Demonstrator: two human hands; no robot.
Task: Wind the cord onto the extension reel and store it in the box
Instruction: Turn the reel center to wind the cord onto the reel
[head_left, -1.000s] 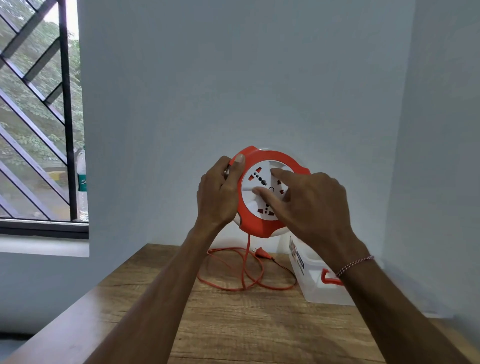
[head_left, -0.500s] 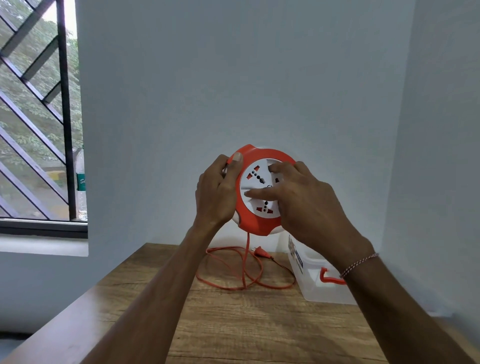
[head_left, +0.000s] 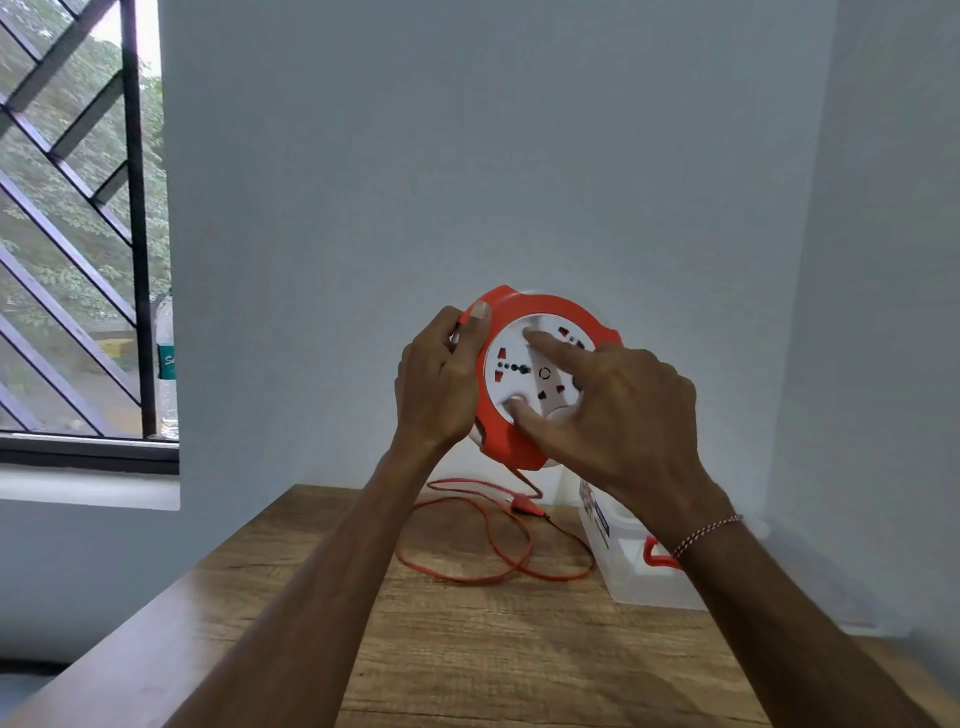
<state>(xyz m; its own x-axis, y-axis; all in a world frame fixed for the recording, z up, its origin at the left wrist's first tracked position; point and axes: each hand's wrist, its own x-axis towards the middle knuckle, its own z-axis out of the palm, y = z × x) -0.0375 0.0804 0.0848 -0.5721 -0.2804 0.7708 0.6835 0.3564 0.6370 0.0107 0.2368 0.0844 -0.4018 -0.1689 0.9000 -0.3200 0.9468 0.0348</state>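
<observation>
Round orange-and-white plastic extension reel (head_left: 524, 374) held upright above the wooden surface (head_left: 467, 639).
Left hand (head_left: 436, 384) grips the reel's rim; right hand (head_left: 618, 410) presses straight fingers (head_left: 550, 345) on its white face. Below the fingers, thin orange cord (head_left: 488, 540) lies looped beside the clear plastic box (head_left: 634, 571).

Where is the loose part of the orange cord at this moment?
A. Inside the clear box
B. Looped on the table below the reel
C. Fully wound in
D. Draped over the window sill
B: the cord hangs from the reel and lies in loops on the table, beside the box.
</observation>
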